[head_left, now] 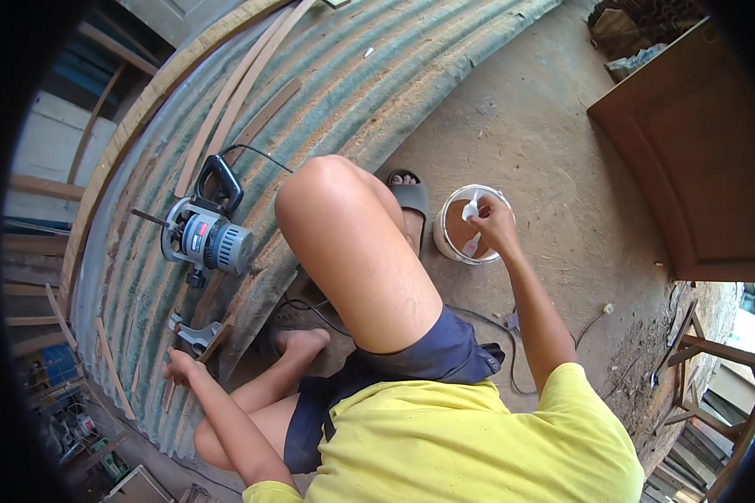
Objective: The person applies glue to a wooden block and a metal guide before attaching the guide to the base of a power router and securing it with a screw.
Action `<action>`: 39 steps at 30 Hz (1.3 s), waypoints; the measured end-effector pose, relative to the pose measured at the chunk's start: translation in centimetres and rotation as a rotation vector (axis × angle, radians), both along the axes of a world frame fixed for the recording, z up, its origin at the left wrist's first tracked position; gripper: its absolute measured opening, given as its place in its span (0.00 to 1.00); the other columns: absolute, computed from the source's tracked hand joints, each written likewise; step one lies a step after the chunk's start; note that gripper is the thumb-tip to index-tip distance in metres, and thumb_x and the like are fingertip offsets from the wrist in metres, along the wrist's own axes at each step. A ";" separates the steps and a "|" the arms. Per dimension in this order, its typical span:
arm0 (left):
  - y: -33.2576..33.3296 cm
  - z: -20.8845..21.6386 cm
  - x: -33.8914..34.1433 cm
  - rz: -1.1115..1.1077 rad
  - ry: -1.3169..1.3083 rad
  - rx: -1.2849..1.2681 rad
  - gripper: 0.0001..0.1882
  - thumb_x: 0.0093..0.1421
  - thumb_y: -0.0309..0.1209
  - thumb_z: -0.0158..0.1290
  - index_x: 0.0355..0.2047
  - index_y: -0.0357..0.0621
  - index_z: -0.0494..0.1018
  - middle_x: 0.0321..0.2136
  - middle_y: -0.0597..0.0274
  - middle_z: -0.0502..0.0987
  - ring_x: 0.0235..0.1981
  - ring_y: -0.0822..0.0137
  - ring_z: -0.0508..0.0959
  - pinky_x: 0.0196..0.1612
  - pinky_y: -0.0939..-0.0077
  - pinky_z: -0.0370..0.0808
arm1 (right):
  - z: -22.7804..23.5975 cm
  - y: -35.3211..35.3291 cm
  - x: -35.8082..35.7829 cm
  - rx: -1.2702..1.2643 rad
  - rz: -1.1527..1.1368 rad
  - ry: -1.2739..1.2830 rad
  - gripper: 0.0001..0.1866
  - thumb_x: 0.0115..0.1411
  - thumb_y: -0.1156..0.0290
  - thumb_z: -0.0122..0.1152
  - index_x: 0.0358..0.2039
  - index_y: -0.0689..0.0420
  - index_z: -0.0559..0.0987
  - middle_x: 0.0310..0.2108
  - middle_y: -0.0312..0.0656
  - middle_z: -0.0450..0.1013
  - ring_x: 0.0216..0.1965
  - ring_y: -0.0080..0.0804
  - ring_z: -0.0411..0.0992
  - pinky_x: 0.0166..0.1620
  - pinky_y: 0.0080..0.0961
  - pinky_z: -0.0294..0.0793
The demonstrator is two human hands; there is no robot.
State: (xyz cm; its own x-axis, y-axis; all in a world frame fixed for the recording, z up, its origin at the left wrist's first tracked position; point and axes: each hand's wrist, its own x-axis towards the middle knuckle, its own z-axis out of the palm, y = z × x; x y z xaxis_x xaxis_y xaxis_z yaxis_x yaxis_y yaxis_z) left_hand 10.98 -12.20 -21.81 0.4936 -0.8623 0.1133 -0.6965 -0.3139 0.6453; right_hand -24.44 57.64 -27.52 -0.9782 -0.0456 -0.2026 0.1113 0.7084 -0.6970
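Observation:
My right hand [494, 225] pinches a white plastic spoon [471, 208] over a round white bucket [441, 236]. Brown material [456, 220] fills part of the bucket, and a second white piece [472, 246], perhaps another spoon, is inside it below my fingers. Out to the left, my left hand [182, 368] hovers at or rests on the corrugated sheet [327, 138], fingers loosely bent and partly apart, with nothing visible in them. Just beyond it lies a grey metal tool [196, 334], its kind unclear, beside a short wood strip [216, 342].
A corded router [214, 243] lies on the sheet ahead of my left hand. Long wood strips [235, 92] lie farther up. My bent knee [323, 180] rises between my hands. A brown wooden panel [696, 159] stands at right; a black cable [478, 314] crosses the floor.

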 end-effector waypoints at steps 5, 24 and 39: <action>0.2 4.2 -1.6 -0.150 0.007 -0.096 0.35 0.64 0.51 0.63 0.67 0.54 0.66 0.65 0.31 0.64 0.65 0.36 0.64 0.67 0.40 0.62 | -5.1 0.3 -0.3 0.208 0.217 -0.225 0.18 0.48 0.76 0.74 0.42 0.60 0.86 0.40 0.58 0.83 0.46 0.55 0.83 0.48 0.45 0.80; 5.5 16.2 5.6 -0.649 0.394 -0.104 0.19 0.71 0.44 0.59 0.57 0.52 0.74 0.55 0.66 0.77 0.58 0.68 0.74 0.64 0.60 0.65 | -9.2 1.6 -1.8 0.149 -0.003 -0.200 0.25 0.48 0.74 0.71 0.51 0.60 0.85 0.43 0.59 0.83 0.48 0.53 0.83 0.52 0.43 0.79; 12.9 30.2 -3.5 -0.991 0.839 -0.375 0.13 0.61 0.25 0.69 0.46 0.37 0.83 0.42 0.61 0.86 0.43 0.73 0.83 0.53 0.78 0.78 | 29.3 -19.9 -7.2 -0.546 0.406 0.592 0.15 0.77 0.63 0.54 0.39 0.62 0.79 0.29 0.40 0.79 0.33 0.27 0.76 0.43 0.26 0.76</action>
State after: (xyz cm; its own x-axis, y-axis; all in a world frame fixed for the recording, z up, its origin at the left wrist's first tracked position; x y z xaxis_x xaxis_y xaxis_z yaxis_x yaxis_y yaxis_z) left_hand 7.48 0.75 8.43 -0.2772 -0.8768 0.3928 0.1179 0.3747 0.9196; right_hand -31.60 37.76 1.80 -0.8032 -0.3524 0.4802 -0.5593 0.1688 -0.8116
